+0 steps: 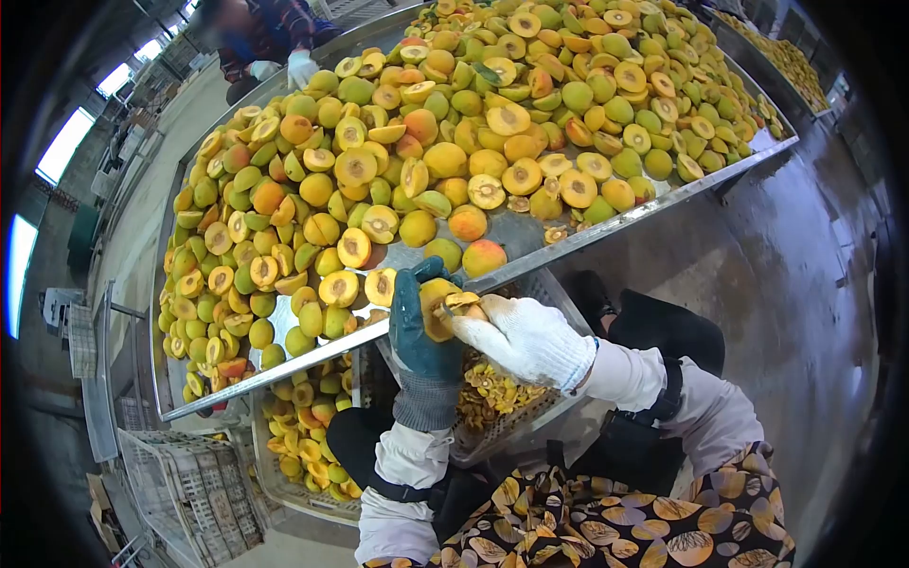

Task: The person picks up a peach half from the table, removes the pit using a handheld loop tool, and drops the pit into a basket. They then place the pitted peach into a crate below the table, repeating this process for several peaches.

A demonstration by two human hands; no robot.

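My left hand (423, 327), in a dark green glove with a grey cuff, is wrapped round a yellow fruit (437, 308) at the near edge of the metal table (578, 237). Against the right side of that fruit is my right hand (521, 339), in a white knit glove, its fingers pressed together. A small blade tip seems to show at its fingertips; the rest is hidden. A cut piece of fruit (462, 299) lies between the hands. Beyond them, many whole and halved fruits (355, 168) are heaped on the table.
Below my hands is a crate with fruit scraps (497, 398). A crate of halved fruit (308, 435) stands to its left, beside stacked white crates (204, 492). A co-worker's gloved hand (301, 68) is at the table's far left edge.
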